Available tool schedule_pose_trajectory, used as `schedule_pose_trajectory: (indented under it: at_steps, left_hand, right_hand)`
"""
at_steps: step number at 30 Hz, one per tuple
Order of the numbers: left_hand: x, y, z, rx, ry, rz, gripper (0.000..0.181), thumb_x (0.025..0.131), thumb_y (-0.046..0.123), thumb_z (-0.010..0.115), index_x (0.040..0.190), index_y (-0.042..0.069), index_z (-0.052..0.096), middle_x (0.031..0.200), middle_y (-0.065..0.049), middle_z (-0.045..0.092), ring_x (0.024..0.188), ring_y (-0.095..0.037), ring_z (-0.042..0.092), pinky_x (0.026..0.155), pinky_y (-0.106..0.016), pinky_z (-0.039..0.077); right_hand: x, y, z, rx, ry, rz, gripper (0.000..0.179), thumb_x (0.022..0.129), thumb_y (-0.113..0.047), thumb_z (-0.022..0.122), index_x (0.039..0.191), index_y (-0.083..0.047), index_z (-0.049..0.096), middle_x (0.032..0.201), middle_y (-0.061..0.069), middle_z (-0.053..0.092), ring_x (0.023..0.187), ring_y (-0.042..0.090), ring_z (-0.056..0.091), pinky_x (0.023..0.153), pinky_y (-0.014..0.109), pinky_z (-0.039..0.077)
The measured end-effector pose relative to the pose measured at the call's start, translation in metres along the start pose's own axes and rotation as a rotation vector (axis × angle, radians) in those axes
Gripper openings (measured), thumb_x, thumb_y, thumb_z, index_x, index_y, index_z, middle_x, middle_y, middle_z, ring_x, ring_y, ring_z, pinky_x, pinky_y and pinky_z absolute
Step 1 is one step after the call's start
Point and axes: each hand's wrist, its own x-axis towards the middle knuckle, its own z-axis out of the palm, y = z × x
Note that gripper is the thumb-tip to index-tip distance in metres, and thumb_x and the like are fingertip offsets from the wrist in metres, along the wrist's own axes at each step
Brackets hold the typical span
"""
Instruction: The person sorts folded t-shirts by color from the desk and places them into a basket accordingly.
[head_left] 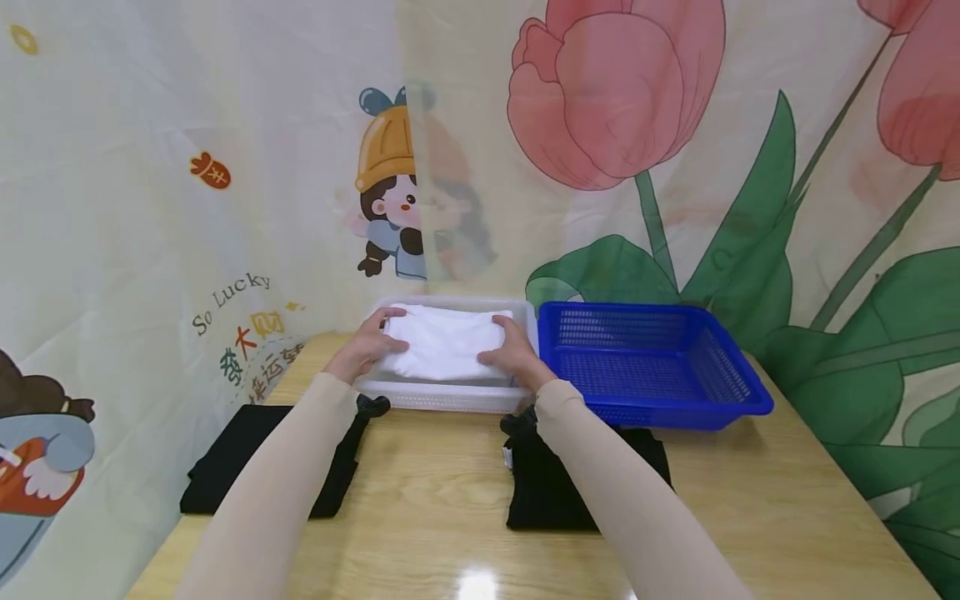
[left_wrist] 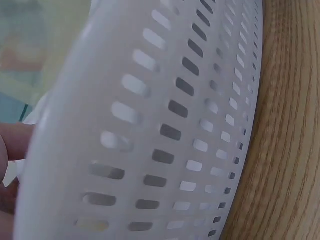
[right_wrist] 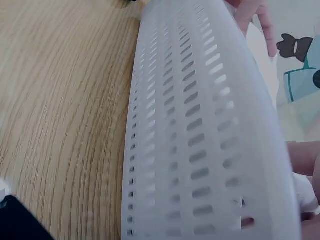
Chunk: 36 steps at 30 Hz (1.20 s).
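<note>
A folded white cloth point(head_left: 442, 342) lies level within the rim of a white plastic basket point(head_left: 427, 400). My left hand point(head_left: 369, 343) grips the cloth's left end, thumb on top. At the opposite end, my right hand point(head_left: 517, 352) pinches it between thumb and fingers. In the left wrist view the slotted wall of the white basket point(left_wrist: 165, 120) hides most of the hand and cloth. The right wrist view likewise has the basket wall point(right_wrist: 200, 125) in front, with a bit of white cloth point(right_wrist: 304, 192) by the fingers.
A blue plastic basket point(head_left: 652, 414) stands right beside the white one. Folded black cloth point(head_left: 232, 450) lies on the wooden table point(head_left: 427, 500) at left, and another black cloth point(head_left: 547, 492) lies under the right forearm. A printed curtain point(head_left: 300, 167) hangs behind.
</note>
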Motion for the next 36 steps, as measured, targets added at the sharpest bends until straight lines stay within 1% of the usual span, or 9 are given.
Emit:
schedule_pose_trajectory:
  at_steps: [4, 8, 13, 21, 25, 27, 29, 33, 36]
  left_hand:
    - [0.011, -0.014, -0.001, -0.005, 0.005, -0.056, 0.077, 0.093, -0.008, 0.073, 0.158, 0.019, 0.045, 0.172, -0.018, 0.023, 0.151, -0.037, 0.029, 0.127, -0.051, 0.025]
    - [0.021, -0.024, 0.003, -0.003, 0.0, -0.066, 0.077, 0.092, -0.007, 0.075, 0.157, 0.02, 0.045, 0.175, -0.017, 0.016, 0.156, -0.036, 0.023, 0.128, -0.051, 0.023]
    - [0.016, -0.022, 0.009, 0.038, -0.006, -0.068, 0.075, 0.091, -0.007, 0.075, 0.157, 0.014, 0.045, 0.176, -0.017, 0.016, 0.155, -0.037, 0.025, 0.127, -0.052, 0.026]
    - [0.006, -0.019, 0.012, 0.132, -0.054, -0.14, 0.072, 0.095, -0.008, 0.072, 0.158, 0.01, 0.042, 0.173, -0.024, 0.021, 0.149, -0.041, 0.033, 0.123, -0.053, 0.033]
    - [0.004, -0.018, 0.013, 0.177, -0.086, -0.174, 0.072, 0.097, -0.006, 0.07, 0.16, 0.01, 0.04, 0.172, -0.026, 0.021, 0.148, -0.041, 0.034, 0.124, -0.054, 0.031]
    - [0.002, -0.016, 0.011, 0.23, -0.099, -0.161, 0.071, 0.098, -0.001, 0.071, 0.16, 0.01, 0.039, 0.171, -0.027, 0.023, 0.149, -0.042, 0.033, 0.125, -0.054, 0.028]
    - [-0.001, -0.012, 0.009, 0.31, -0.102, -0.121, 0.07, 0.098, 0.005, 0.073, 0.16, 0.008, 0.04, 0.168, -0.029, 0.028, 0.15, -0.043, 0.033, 0.125, -0.055, 0.027]
    - [-0.009, 0.0, 0.003, 0.467, -0.081, -0.001, 0.065, 0.099, 0.016, 0.074, 0.156, 0.006, 0.045, 0.162, -0.031, 0.04, 0.148, -0.047, 0.04, 0.121, -0.057, 0.035]
    - [-0.017, 0.011, 0.001, 0.49, -0.052, 0.069, 0.059, 0.1, 0.019, 0.073, 0.153, 0.006, 0.049, 0.16, -0.03, 0.043, 0.146, -0.048, 0.044, 0.117, -0.058, 0.04]
  right_hand:
    - [0.006, 0.007, 0.009, 0.022, 0.002, 0.005, 0.086, 0.088, 0.004, 0.081, 0.162, -0.009, 0.039, 0.166, 0.021, 0.033, 0.151, 0.038, 0.035, 0.126, 0.051, 0.029]
    - [0.011, 0.011, 0.011, 0.006, 0.016, 0.028, 0.087, 0.087, 0.005, 0.081, 0.162, -0.009, 0.04, 0.165, 0.022, 0.033, 0.148, 0.039, 0.037, 0.125, 0.05, 0.031]
    - [0.014, 0.014, 0.011, -0.033, -0.002, 0.091, 0.087, 0.087, 0.004, 0.082, 0.162, -0.011, 0.04, 0.165, 0.021, 0.032, 0.144, 0.038, 0.04, 0.122, 0.05, 0.037]
    - [0.019, 0.017, 0.016, -0.134, -0.085, 0.156, 0.085, 0.09, -0.002, 0.08, 0.163, -0.01, 0.039, 0.164, 0.022, 0.035, 0.133, 0.037, 0.045, 0.112, 0.051, 0.046]
    - [0.016, 0.017, 0.013, -0.152, -0.142, 0.174, 0.086, 0.09, -0.004, 0.08, 0.165, -0.011, 0.038, 0.163, 0.021, 0.039, 0.128, 0.035, 0.05, 0.105, 0.05, 0.051]
    - [0.013, 0.013, 0.009, -0.146, -0.177, 0.176, 0.086, 0.092, -0.005, 0.079, 0.165, -0.012, 0.037, 0.164, 0.02, 0.04, 0.131, 0.036, 0.051, 0.109, 0.051, 0.049]
    - [0.008, 0.006, 0.002, -0.145, -0.215, 0.169, 0.085, 0.093, -0.008, 0.079, 0.166, -0.014, 0.035, 0.166, 0.02, 0.039, 0.138, 0.037, 0.049, 0.115, 0.054, 0.044]
    - [-0.005, -0.012, -0.02, -0.157, -0.285, 0.076, 0.082, 0.096, -0.011, 0.076, 0.166, -0.012, 0.034, 0.171, 0.019, 0.031, 0.154, 0.04, 0.034, 0.123, 0.058, 0.033]
    - [-0.017, -0.027, -0.043, -0.168, -0.321, 0.008, 0.08, 0.099, -0.014, 0.075, 0.167, -0.011, 0.033, 0.173, 0.018, 0.027, 0.158, 0.04, 0.026, 0.125, 0.059, 0.029]
